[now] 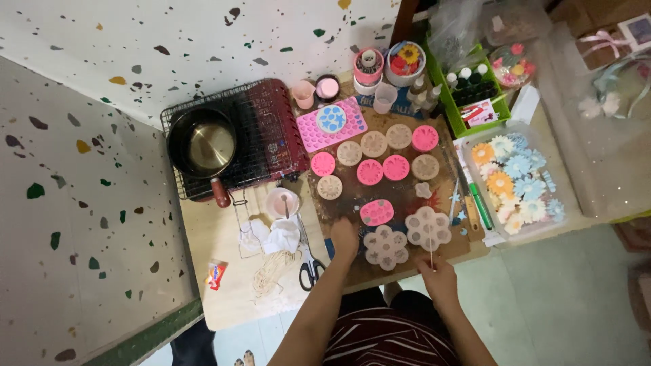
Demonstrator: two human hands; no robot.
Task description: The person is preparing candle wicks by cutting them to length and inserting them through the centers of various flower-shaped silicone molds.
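Observation:
My left hand (344, 238) rests fingers-down on the brown work board (407, 196), just left of a pale flower-shaped mould (386, 247). My right hand (437, 274) pinches a thin stick (430, 249) that points up into a second pale flower-shaped mould (428, 228). A pink oval mould (376, 212) lies just above the left hand. Round pink and beige moulds (374, 159) sit in rows farther up the board.
A small pot (202, 144) stands on a red stove under a wire rack at left. Scissors (310, 266), wick string and a white cloth lie near the front edge. A clear tray of finished flower shapes (517, 181) sits right; a green basket of bottles (470, 88) behind it.

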